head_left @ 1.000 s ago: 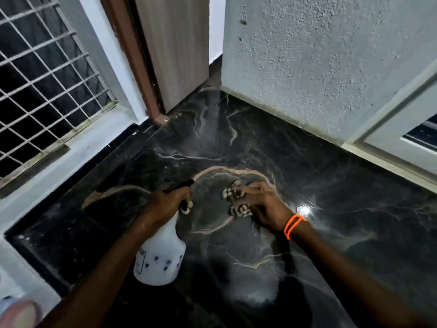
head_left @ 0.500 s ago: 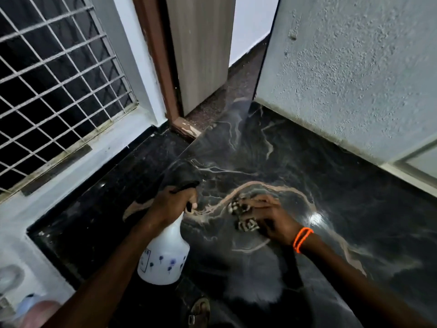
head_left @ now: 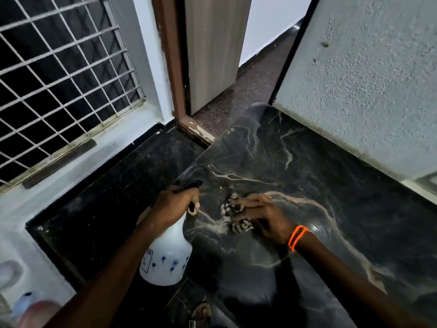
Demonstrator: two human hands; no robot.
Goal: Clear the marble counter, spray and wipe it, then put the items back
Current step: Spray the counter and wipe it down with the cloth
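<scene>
Two hands: left hand [head_left: 173, 204] gripping spray bottle [head_left: 166, 259], label unreadable

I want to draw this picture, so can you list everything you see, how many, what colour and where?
marble counter: one, black with pale veins, right half
spray bottle: one, white with blue flowers, at counter's left edge
cloth: one, dark and white pattern, on the counter
window grille: one, white, upper left
door: one, grey-brown, top middle
wall: one, pale rough, upper right
wristband: one, orange, right wrist
hands: left grips bottle, right presses cloth
</scene>
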